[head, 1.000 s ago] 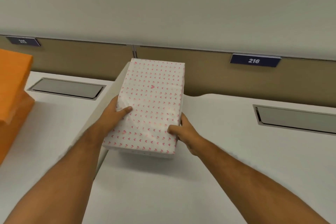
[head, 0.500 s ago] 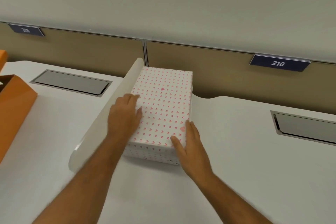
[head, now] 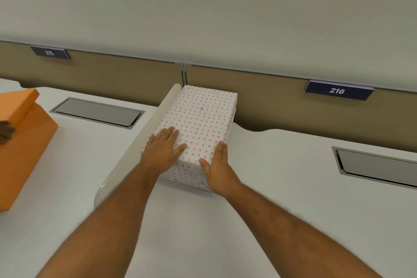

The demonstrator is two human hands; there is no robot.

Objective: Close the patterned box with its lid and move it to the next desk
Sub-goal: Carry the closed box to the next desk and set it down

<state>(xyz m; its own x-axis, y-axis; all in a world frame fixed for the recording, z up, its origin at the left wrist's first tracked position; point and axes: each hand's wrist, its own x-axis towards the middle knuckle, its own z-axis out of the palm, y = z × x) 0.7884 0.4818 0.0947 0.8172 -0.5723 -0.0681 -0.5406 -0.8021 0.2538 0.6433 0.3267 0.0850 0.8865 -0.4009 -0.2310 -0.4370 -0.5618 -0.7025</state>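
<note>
The patterned box (head: 200, 119), white with small pink hearts, has its lid on. It rests on the white desk (head: 282, 198) under the 216 label (head: 337, 90), close against the rounded divider (head: 135, 149) between the two desks. My left hand (head: 163, 151) lies flat on the lid's near left corner, fingers spread. My right hand (head: 217, 167) presses flat against the box's near right side, thumb at the front corner. Neither hand is curled around the box.
An orange box (head: 24, 142) with a tilted lid sits on the left desk (head: 74, 165) under the 215 label (head: 49, 52). Each desk has a grey recessed hatch (head: 97, 112) (head: 376, 167). A tan partition runs along the back.
The box was held up in both hands over the divider. It has come down onto the right desk, and both hands have loosened from a grip to lying flat on it.
</note>
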